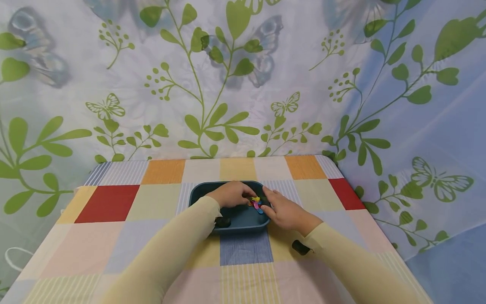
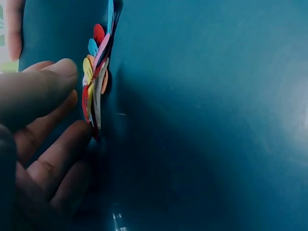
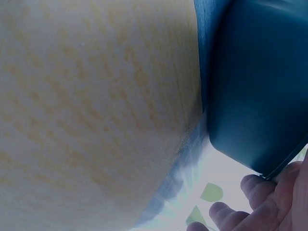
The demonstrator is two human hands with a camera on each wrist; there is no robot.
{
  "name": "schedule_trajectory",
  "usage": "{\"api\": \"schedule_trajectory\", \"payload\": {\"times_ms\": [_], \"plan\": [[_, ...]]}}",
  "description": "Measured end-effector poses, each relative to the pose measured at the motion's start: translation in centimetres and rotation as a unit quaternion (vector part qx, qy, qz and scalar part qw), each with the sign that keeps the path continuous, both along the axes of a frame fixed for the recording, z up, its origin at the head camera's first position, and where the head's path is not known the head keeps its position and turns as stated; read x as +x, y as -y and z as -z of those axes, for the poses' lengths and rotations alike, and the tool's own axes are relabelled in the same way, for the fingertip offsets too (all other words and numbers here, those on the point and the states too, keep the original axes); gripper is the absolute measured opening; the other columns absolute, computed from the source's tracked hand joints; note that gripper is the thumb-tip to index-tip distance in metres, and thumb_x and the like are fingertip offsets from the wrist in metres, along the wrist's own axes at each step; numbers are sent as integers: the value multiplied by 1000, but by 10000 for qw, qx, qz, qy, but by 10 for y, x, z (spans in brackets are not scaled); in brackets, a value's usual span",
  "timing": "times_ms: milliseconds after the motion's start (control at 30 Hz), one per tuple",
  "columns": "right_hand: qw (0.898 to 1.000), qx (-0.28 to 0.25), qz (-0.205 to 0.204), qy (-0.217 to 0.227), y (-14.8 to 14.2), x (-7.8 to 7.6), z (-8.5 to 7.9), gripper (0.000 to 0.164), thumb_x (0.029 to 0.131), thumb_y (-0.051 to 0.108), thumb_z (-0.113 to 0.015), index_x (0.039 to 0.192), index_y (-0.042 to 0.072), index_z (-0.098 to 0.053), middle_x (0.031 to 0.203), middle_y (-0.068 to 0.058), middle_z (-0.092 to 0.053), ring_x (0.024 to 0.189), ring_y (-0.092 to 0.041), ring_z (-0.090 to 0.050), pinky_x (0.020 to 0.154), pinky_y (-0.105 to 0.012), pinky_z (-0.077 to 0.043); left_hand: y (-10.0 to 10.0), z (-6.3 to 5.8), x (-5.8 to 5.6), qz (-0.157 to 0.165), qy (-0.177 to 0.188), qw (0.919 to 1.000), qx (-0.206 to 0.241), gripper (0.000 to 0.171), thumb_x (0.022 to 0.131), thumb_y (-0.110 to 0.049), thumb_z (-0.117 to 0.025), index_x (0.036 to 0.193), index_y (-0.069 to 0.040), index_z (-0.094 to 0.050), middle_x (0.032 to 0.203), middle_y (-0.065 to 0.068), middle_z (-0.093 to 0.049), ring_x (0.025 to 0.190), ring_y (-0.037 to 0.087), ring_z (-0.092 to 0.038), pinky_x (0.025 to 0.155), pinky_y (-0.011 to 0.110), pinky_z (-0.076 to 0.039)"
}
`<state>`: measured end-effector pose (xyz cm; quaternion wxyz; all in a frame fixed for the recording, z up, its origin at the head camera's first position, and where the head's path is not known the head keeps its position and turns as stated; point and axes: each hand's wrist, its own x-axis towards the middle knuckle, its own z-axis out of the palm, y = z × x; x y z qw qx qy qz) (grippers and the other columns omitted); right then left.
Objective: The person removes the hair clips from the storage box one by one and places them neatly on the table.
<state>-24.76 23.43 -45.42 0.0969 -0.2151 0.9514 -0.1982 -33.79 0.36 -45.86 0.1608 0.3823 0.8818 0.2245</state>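
A dark blue rectangular tray sits on the patchwork cloth. At its right end lies a small pile of flat, colourful hair clips, red, yellow, pink, blue and white. My left hand reaches into the tray. In the left wrist view its thumb and bent fingers stand apart, with one fingertip right at the edge of the hair clips. My right hand holds the tray's right rim, thumb at the inner side. In the right wrist view its curled fingertips are at the rim's corner.
The patchwork cloth covers the table around the tray. A curtain with green leaves and butterflies hangs behind and to the right. A white loop of cord shows at the left edge.
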Motion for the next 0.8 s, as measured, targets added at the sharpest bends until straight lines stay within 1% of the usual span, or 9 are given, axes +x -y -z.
{"api": "schedule_trajectory", "payload": {"times_ms": [100, 233, 300, 567, 800], "plan": [[10000, 6, -37, -25, 0, 0, 0, 73, 113, 39, -46, 166, -3, -18, 173, -20, -24, 158, -48, -27, 126, -59, -28, -1, 4, 0, -28, -62, 10000, -48, 30, 100, -22, -73, 130, -20, -77, 123, -6, -76, 109, 11, -67, 108, 37, -52], [10000, 27, -56, -31, -1, -1, 1, 73, 113, 39, -46, 166, -3, -18, 173, -20, -24, 158, -48, -27, 126, -58, -28, -1, 6, 2, 3, -283, 9994, -209, 29, 100, -23, -74, 129, -21, -77, 127, -5, -76, 118, 13, -67, 113, 38, -49], [10000, 37, -46, -18, -1, -1, 1, 73, 113, 39, -46, 166, -3, -18, 173, -20, -24, 158, -48, -27, 126, -59, -28, -2, 7, 2, 43, -390, 9988, -281, 29, 99, -23, -74, 128, -22, -77, 128, -6, -75, 120, 13, -67, 114, 37, -49], [10000, -11, -25, -3, 0, -1, 1, 73, 113, 38, -46, 166, -3, -18, 173, -20, -24, 158, -48, -26, 126, -60, -27, -4, 8, 5, 65, -561, 9978, -337, 27, 98, -20, -76, 124, -21, -80, 125, -6, -76, 116, 12, -68, 110, 36, -51], [9999, -74, -68, -46, 0, -1, 2, 72, 113, 38, -45, 166, -4, -17, 173, -21, -23, 158, -48, -26, 126, -59, -27, -5, 8, 6, 136, -833, 9952, -491, 24, 99, -21, -75, 123, -21, -80, 123, -3, -75, 118, 15, -68, 111, 36, -51]]}}
